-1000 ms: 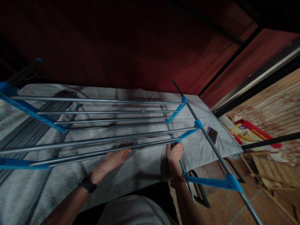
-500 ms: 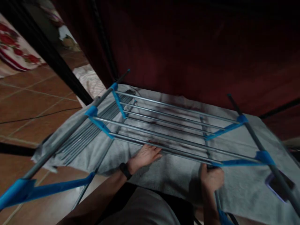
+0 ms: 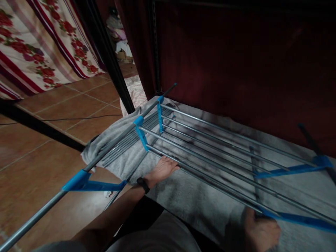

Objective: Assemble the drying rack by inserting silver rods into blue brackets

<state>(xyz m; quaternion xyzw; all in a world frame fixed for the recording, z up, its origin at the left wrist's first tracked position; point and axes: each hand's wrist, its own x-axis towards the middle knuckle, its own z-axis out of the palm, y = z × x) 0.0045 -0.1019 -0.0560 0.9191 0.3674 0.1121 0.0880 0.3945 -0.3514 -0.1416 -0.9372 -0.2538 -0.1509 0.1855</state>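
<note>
A metal drying rack [image 3: 210, 154] with grey rods and blue plastic joints stands over a grey towel [image 3: 199, 199] spread on a flat surface. My left hand [image 3: 162, 168] reaches under the nearest rods, palm down, fingers apart, resting on the towel; a dark watch sits on that wrist. My right hand [image 3: 259, 232] is at the lower right, closed around a rod of the rack near a blue joint. Loose grey rods [image 3: 126, 141] lie on the towel at the left end.
A dark red wall [image 3: 236, 63] rises behind the rack. Brown floor tiles [image 3: 52, 140] spread to the left, with a black post [image 3: 105, 52], a flowered cloth [image 3: 39, 45] and a striped cloth bundle [image 3: 135, 91]. A long grey rack leg [image 3: 52, 203] reaches toward the lower left.
The view has swung to the left, bringing the floor and flowered cloth in. My left hand slid toward the left end of the rack; my right hand keeps its grip on the rod.
</note>
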